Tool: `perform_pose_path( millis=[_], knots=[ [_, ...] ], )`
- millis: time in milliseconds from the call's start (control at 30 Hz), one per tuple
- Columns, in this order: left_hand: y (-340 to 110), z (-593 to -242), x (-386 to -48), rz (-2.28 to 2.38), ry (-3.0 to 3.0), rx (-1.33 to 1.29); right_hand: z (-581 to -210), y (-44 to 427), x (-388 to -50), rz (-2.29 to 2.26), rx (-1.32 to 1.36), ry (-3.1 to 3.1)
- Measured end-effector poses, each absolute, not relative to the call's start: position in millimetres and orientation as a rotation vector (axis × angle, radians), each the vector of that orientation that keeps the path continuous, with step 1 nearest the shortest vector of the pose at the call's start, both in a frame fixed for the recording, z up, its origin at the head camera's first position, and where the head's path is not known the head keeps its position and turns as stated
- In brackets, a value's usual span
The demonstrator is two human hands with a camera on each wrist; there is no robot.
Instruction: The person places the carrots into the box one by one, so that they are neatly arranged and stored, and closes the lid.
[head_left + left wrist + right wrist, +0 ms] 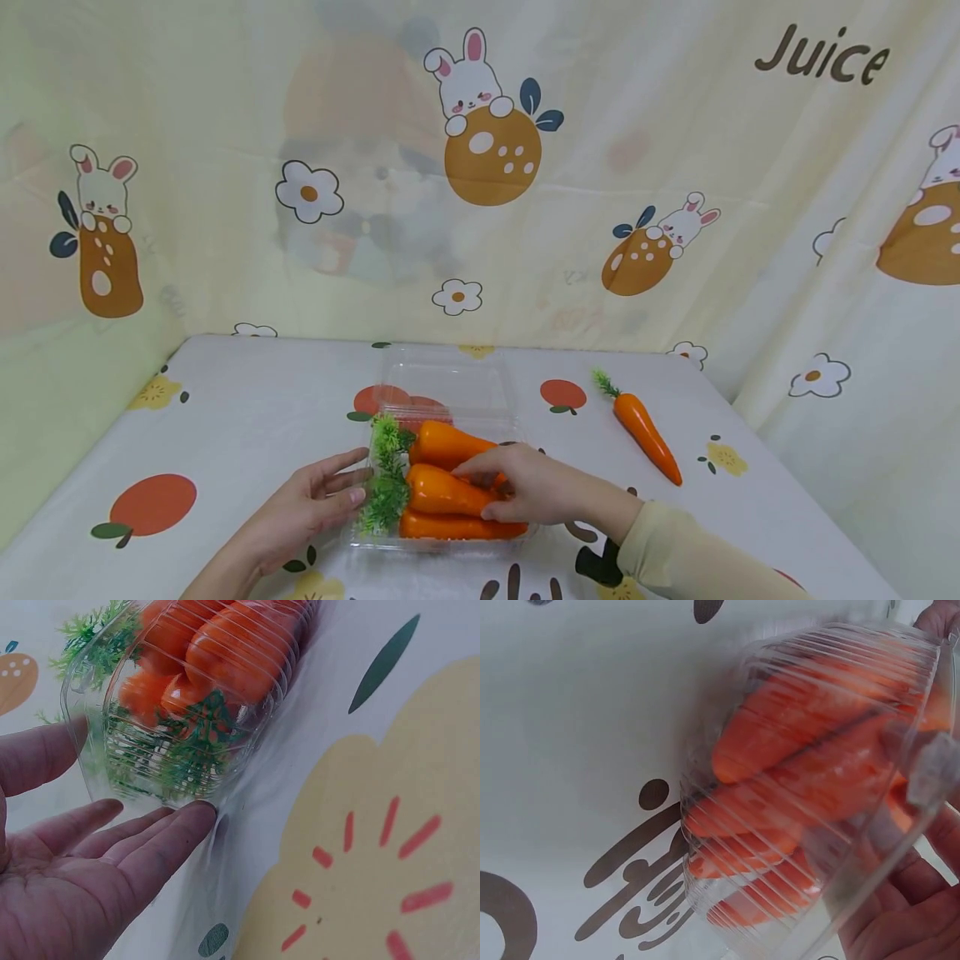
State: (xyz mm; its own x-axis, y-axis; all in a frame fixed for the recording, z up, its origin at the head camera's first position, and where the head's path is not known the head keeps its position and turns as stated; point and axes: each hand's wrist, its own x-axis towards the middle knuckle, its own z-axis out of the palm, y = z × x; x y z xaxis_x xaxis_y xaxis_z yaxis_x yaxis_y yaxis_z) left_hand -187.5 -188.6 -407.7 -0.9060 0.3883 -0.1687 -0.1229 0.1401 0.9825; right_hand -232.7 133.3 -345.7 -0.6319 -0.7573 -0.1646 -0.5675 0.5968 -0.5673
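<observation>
A clear plastic box [435, 546] holds several orange carrots [442, 490] with green leafy tops [386, 475] at its left end; its hinged lid [450, 383] lies back behind it. The left hand [315, 500] is at the box's left end, and in the left wrist view this hand [90, 874] has its fingertips against the ribbed wall, fingers extended. From the right, the right hand [528, 485] reaches over the box and pinches a middle carrot between thumb and fingers. Through the wall, the right wrist view shows carrots [817, 772] beside the right hand [907, 911].
One more carrot [647, 437] with a green top lies on the table [247, 408], right of the box. A black object [598, 565] is beside the right forearm. A printed curtain [360, 250] hangs behind the table and along its sides.
</observation>
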Motion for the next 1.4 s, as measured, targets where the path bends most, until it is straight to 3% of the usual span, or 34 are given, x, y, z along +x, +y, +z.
perform_pose_path(
  millis=[633,1400],
  knots=[
    [-188.1,-408.3,-188.5,1.830,2.035,0.262,-345.1,135.4,-233.2,-0.619,-1.047,2.452],
    [-188.8,-408.7,-188.0,1.841,2.027,0.286,-334.4,161.7,-234.0,-0.878,-0.999,2.417]
  ],
)
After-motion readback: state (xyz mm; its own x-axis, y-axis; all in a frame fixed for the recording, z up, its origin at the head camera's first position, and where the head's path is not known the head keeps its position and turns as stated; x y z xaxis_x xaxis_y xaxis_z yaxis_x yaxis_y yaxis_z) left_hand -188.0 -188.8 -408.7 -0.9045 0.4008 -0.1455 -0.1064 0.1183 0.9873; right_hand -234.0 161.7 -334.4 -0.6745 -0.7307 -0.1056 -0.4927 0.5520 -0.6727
